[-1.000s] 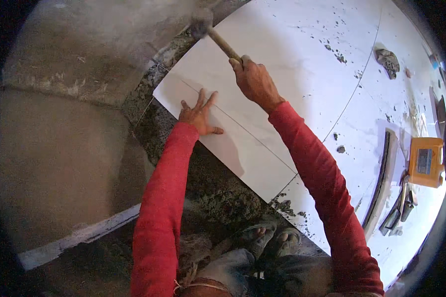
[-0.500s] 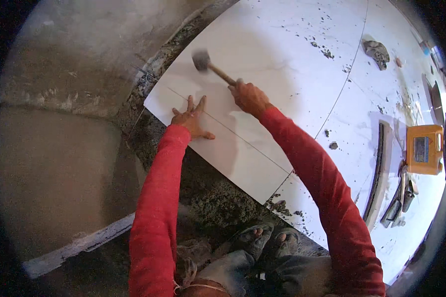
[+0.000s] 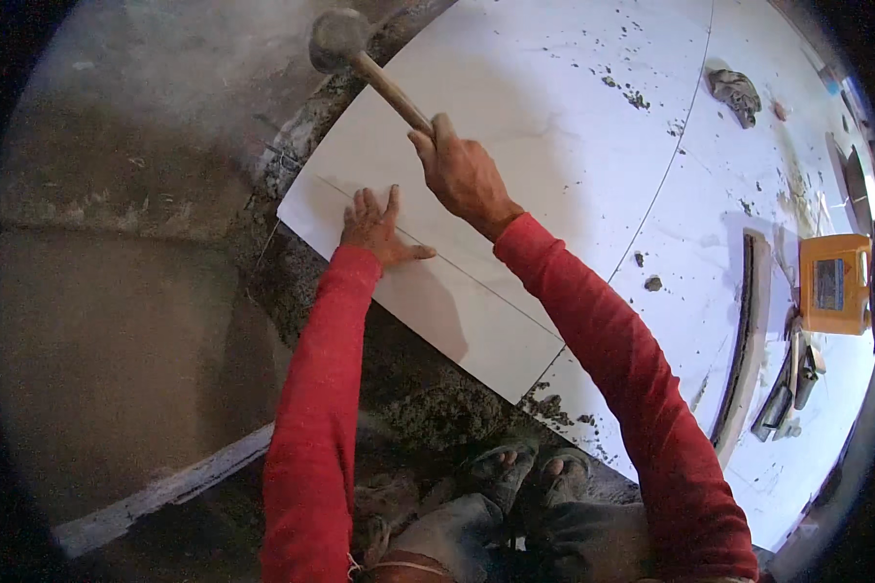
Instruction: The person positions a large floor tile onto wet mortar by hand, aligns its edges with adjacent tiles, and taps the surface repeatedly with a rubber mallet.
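Observation:
My right hand (image 3: 465, 182) is closed round the wooden handle of a mallet; its dark round head (image 3: 338, 41) is raised over the far left corner of a white floor tile (image 3: 486, 112). My left hand (image 3: 373, 229) rests with spread fingers on that tile near its left edge, across a thin straight line. Grey mortar (image 3: 428, 408) shows along the tile's left and lower edges.
More white tiles with mortar crumbs (image 3: 653, 284) lie to the right, with a crumpled rag (image 3: 734, 94), a long straight bar (image 3: 741, 340), tools (image 3: 783, 398) and an orange jerrycan (image 3: 834, 284). A concrete wall (image 3: 136, 107) is at upper left, my sandalled feet (image 3: 554, 476) below.
The mallet came down over the tile half a second ago and is now raised again, farther up and left. My left hand stays spread on the tile, shifted slightly.

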